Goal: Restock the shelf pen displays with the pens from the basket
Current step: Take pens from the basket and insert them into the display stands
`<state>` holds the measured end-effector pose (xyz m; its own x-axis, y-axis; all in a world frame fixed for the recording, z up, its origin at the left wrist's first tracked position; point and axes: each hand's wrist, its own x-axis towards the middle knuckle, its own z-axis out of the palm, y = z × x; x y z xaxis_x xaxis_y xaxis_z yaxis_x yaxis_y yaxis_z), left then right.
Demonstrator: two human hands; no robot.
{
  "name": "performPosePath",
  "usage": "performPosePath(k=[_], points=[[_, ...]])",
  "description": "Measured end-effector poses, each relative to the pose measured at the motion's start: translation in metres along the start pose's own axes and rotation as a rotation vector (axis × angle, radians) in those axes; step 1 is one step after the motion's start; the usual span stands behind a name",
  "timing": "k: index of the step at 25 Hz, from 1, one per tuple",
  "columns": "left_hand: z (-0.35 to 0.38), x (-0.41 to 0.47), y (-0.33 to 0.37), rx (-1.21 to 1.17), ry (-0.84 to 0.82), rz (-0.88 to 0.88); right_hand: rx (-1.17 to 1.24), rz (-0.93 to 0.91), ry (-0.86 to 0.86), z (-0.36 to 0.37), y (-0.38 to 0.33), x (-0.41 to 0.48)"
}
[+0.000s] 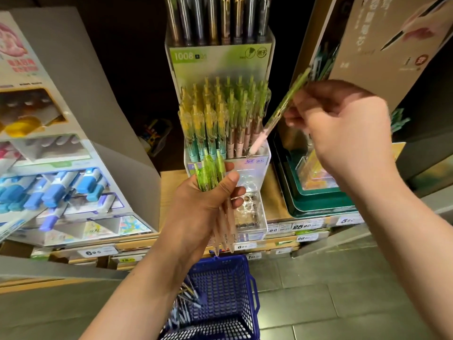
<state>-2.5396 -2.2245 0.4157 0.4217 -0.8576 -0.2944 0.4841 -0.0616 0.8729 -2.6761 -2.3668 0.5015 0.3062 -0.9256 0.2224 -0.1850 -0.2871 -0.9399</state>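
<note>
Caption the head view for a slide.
Right hand aims a pen into the display while left hand holds more pens above the basket.

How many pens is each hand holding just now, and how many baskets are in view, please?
Bundled pens, gripped by the left hand: 3 showing
Single pen, pinched by the right hand: 1
Blue basket: 1
Total: 5
</note>
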Motion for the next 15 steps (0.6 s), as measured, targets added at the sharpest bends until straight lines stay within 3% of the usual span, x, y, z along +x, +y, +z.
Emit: performPosePath(k=[4, 8, 15], points=[[0.001, 0.0, -0.002, -0.055, -0.02, -0.013, 0.0, -0.136, 0.077, -0.005, -0.006, 0.013], [0.001, 0.001, -0.005, -0.078, -0.013, 0.0, -0.094, -0.155, 0.001, 0.007, -0.002, 0.016], [-0.001, 0.001, -0.008, 0.002, -0.01, -0.012, -0.498, -0.247, -0.14, 0.022, 0.015, 0.011]])
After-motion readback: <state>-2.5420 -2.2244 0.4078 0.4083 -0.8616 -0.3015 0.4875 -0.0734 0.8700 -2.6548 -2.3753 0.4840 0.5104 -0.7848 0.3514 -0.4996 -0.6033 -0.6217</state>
